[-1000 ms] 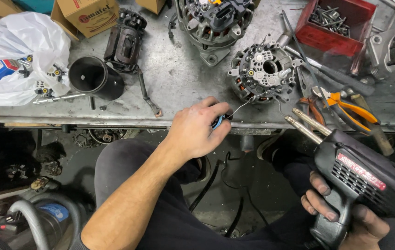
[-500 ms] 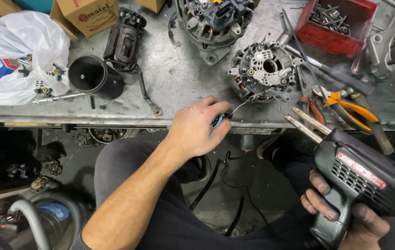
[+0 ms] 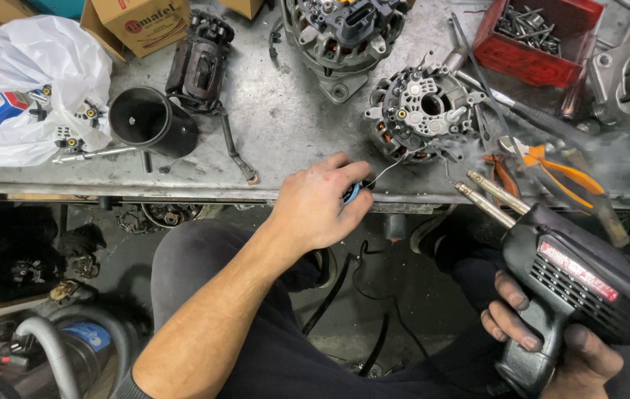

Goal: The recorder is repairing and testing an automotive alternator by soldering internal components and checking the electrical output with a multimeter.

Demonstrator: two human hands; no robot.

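Note:
My left hand (image 3: 320, 201) rests at the front edge of the metal workbench (image 3: 285, 133) and grips a small blue spool (image 3: 352, 193). A thin solder wire (image 3: 396, 166) runs from it toward the round alternator part (image 3: 420, 117). My right hand (image 3: 551, 347) grips the handle of a black soldering gun (image 3: 573, 277). Its two metal prongs (image 3: 485, 196) reach up toward the same part, where a wisp of smoke rises.
On the bench: a white plastic bag (image 3: 26, 89), a black cup-shaped housing (image 3: 148, 120), cardboard boxes (image 3: 148, 26), a larger alternator (image 3: 344, 37), a red tray of screws (image 3: 540, 33), orange-handled pliers (image 3: 551, 166). Below: hoses (image 3: 49, 355) and cables on the floor.
The soldering gun has shifted slightly left and up, its prongs now closer to the alternator part. My left hand stays in place on the spool.

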